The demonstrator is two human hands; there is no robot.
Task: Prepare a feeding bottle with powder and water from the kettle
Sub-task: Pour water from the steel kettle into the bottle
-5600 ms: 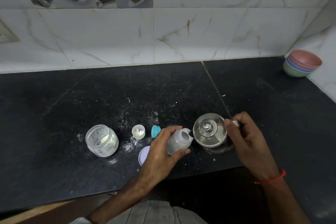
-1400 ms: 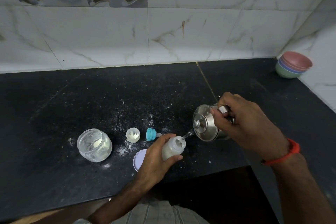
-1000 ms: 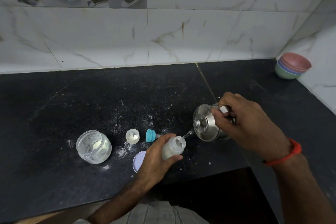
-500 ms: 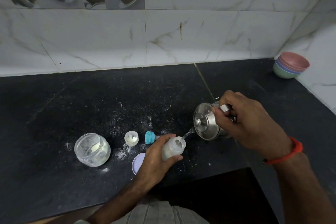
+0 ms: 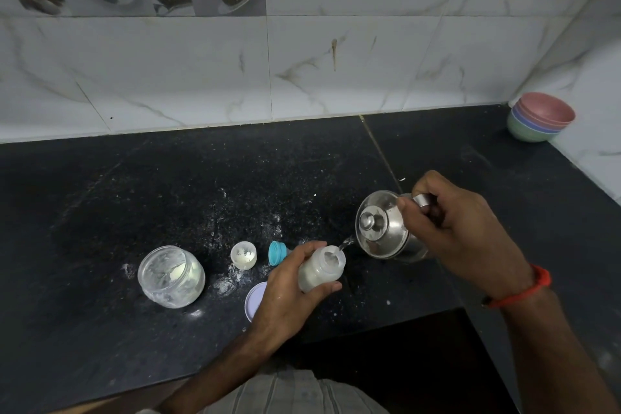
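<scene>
On counter (image 5: 168, 185), unlabelled bottle (image 5: 321, 267), kettle (image 5: 383, 228)

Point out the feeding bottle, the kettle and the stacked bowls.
feeding bottle (image 5: 321, 270): head view, on its milky body.
kettle (image 5: 374, 223): head view, on its lid.
stacked bowls (image 5: 541, 118): head view, on the top pink bowl.

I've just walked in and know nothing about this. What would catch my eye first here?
Most striking is the shiny steel kettle, tipped by the right hand so a thin stream of water runs into the small translucent feeding bottle that the left hand grips near the counter's front edge. White powder dusts the black stone counter around an open clear glass jar at the left. Pastel stacked bowls sit in the far right corner.
</scene>
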